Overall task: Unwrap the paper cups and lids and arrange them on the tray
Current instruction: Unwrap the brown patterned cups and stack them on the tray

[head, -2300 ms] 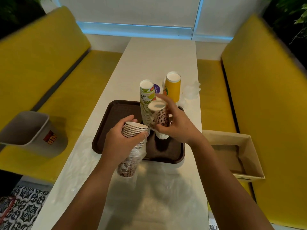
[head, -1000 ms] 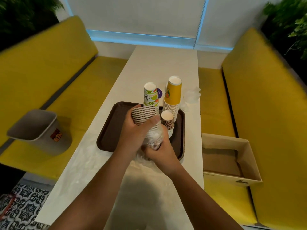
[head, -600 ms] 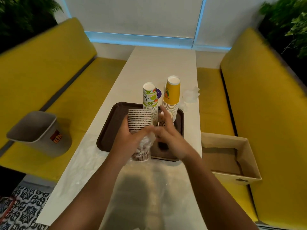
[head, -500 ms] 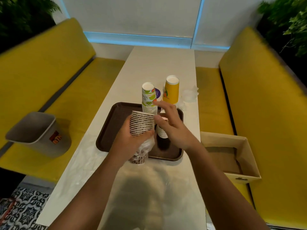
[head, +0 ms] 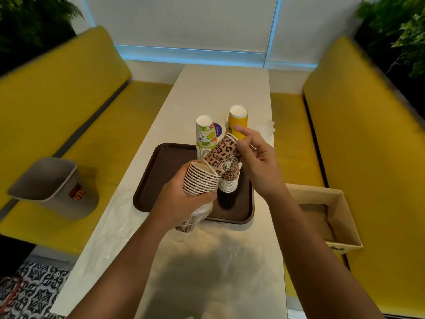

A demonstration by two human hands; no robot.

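Observation:
My left hand (head: 181,201) grips a nested stack of leopard-print paper cups (head: 200,181), its lower part still in clear plastic wrap (head: 197,215). My right hand (head: 255,162) pinches a single leopard-print cup (head: 222,153) by its rim, tilted, half drawn out of the stack's top. On the brown tray (head: 161,176) behind it stands an upside-down leopard-print stack (head: 228,181). Upside-down lime-print cups (head: 204,137) and yellow cups (head: 238,120) stand at the tray's far edge.
The tray sits on a long white table (head: 218,93) between two yellow benches. A grey bin (head: 53,187) stands on the left bench and an open cardboard box (head: 331,217) on the right one. Crumpled plastic (head: 268,127) lies beyond the tray.
My right hand reached to the top of the held stack and has pulled one cup partly out, tilting it up and to the right. The left hand keeps its grip.

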